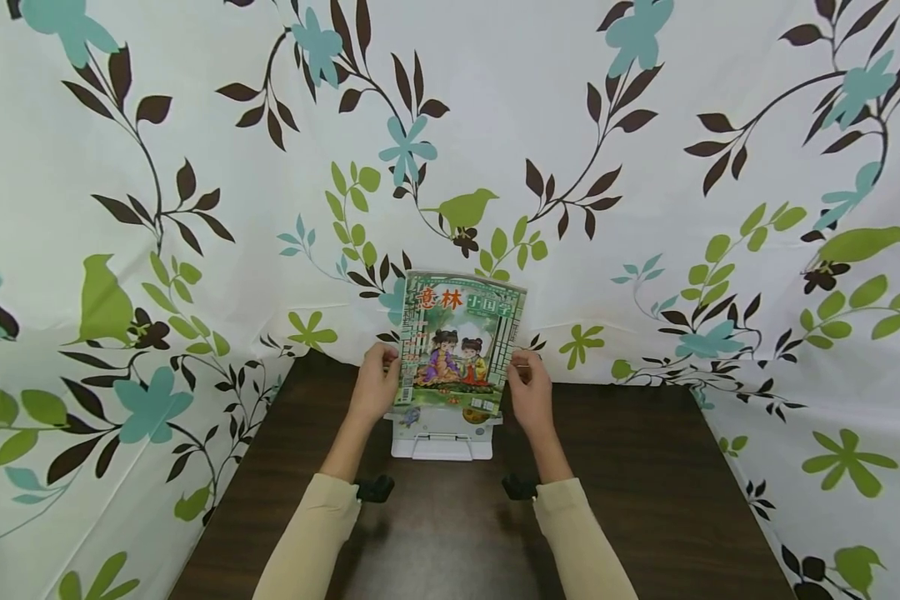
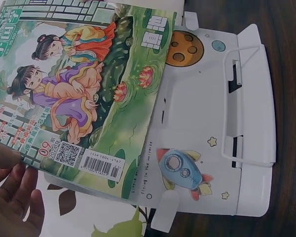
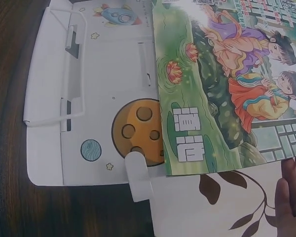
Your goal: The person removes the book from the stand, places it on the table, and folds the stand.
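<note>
A magazine (image 1: 461, 333) with two cartoon figures on its green cover leans slightly, held up between both hands. At its left edge, my left hand (image 1: 373, 385) pinches it, thumb on the cover side and fingers behind. My right hand (image 1: 532, 392) grips the opposite edge, mostly cut off in the right wrist view. Below and behind the magazine stands a white book stand (image 1: 442, 448) printed with a rocket and an orange cratered planet. The magazine covers the stand's upper part. Its lower edge sits above the stand's white clips (image 2: 165, 211).
The stand rests on a dark wooden table (image 1: 607, 500), toward its back edge. A white cloth (image 1: 495, 108) with leaves, birds and flowers hangs behind and at both sides. A wire bracket (image 2: 241, 103) sits along the stand's front.
</note>
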Tool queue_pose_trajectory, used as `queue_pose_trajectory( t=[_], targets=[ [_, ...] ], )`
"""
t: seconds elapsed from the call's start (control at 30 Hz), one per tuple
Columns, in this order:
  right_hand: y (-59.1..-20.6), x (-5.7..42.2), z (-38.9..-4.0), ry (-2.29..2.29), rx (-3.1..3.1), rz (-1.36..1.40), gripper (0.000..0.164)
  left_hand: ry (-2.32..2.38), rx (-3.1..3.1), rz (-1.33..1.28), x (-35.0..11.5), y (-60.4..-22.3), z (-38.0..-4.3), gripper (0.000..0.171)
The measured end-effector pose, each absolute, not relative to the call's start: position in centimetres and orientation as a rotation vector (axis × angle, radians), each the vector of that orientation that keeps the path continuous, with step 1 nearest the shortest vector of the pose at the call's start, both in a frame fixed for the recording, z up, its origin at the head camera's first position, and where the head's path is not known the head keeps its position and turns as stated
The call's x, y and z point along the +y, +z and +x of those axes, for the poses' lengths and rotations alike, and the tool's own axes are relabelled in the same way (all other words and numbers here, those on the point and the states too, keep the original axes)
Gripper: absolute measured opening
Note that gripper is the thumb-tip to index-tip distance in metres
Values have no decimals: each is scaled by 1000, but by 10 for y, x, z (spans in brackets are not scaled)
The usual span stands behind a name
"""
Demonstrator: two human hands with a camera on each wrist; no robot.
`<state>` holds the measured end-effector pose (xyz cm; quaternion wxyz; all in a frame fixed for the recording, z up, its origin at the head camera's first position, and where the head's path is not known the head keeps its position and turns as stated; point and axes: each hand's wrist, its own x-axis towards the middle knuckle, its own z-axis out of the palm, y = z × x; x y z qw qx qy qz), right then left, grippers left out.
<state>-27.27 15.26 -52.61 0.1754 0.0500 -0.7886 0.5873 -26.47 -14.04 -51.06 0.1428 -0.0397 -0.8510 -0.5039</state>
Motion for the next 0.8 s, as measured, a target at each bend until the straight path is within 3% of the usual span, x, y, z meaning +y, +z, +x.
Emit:
queue_pose_trajectory(
  t=[0.8],
  targets=[
    [-522,183,-264,1657,-2165,198,19,-1546,-2391,-195,-112,-502,-269,15]
  ],
)
